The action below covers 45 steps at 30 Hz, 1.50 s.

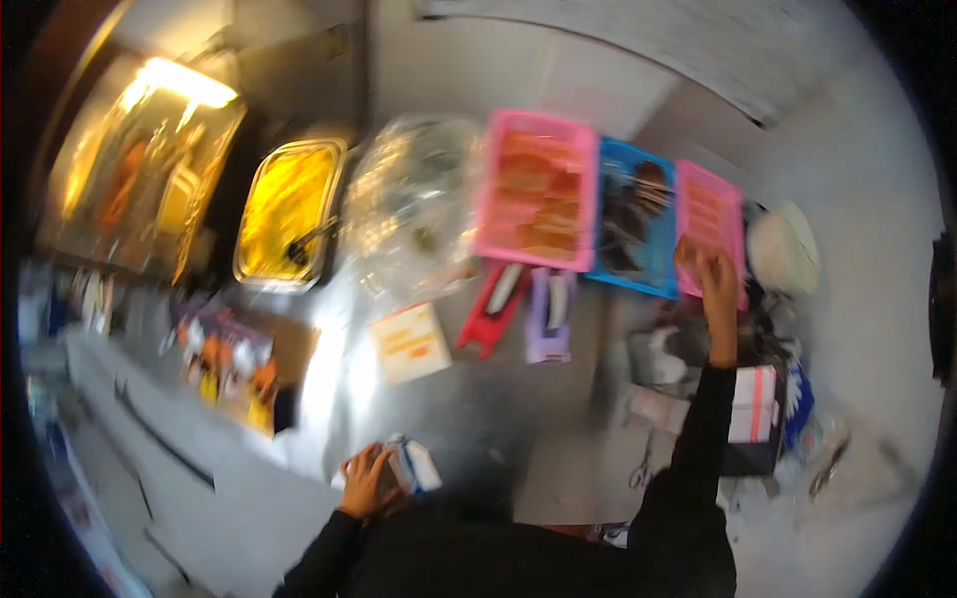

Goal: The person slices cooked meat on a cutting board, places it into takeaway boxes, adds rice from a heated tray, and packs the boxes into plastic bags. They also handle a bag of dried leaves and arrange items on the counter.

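Note:
My right hand (716,276) reaches over the right-hand pink plastic basket (736,217). Its fingers are bent near the basket's front left corner; blur hides whether they pinch something. Inside that basket lie pale orange pieces. Left of it stands a blue plastic basket (669,280) with dark brown pieces. Low in the view, my left hand (364,478) grips a small white and blue carton (415,467) at the front of the metal counter (471,418). A dark part of the carton shows beside my fingers.
A larger pink basket (482,217) holds orange-brown pieces. In front lie red (493,310) and lilac (549,314) tools, and a printed card (410,342). Clear plastic packaging (411,202), a tray of yellow food (291,209) and a lit display case (142,172) stand leftward. Scissors (643,467) lie right.

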Tool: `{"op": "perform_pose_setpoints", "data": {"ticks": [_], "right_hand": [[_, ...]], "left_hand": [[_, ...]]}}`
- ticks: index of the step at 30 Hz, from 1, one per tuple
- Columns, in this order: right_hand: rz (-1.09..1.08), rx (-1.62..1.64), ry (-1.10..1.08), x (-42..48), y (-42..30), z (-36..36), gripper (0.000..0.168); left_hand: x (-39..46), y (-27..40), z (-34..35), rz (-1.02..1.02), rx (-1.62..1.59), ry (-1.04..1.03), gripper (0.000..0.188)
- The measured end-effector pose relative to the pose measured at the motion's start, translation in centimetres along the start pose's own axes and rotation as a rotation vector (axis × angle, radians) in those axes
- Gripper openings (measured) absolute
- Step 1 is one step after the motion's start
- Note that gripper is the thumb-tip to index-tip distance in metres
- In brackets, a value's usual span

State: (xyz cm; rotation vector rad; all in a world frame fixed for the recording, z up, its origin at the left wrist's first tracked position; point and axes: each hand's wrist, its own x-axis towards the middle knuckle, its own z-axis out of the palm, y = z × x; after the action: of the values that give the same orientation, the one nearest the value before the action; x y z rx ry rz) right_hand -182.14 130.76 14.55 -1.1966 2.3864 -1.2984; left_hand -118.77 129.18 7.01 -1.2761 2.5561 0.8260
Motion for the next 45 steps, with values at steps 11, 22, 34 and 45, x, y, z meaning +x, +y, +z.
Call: {"op": "perform_pose_setpoints", "data": {"ticks": [11,22,34,45], "right_hand": [[-0.095,0.651,-1.105,-27.7,-31.0,33.1,0.024],[-0.533,0.462,-1.353,-49.7,-32.3,31.8,0.036],[-0.135,-0.49,-1.228,-59.7,6.0,45.3,0.022],[0.182,-0.587,-1.477,-56.6,17.8,45.9,0.009]], "left_hand": [[-6.0,0.8,2.7,-0.199,-0.249,0.458,0.052],[-16.2,-0.4,19.7,-0.606,-2.597,1.161,0.058],[-22.0,10.9,42.8,-1.175,-2.768,0.527,0.094],[-14.1,12.3,45.9,-1.266,-2.692,-0.122,0.066]]}}
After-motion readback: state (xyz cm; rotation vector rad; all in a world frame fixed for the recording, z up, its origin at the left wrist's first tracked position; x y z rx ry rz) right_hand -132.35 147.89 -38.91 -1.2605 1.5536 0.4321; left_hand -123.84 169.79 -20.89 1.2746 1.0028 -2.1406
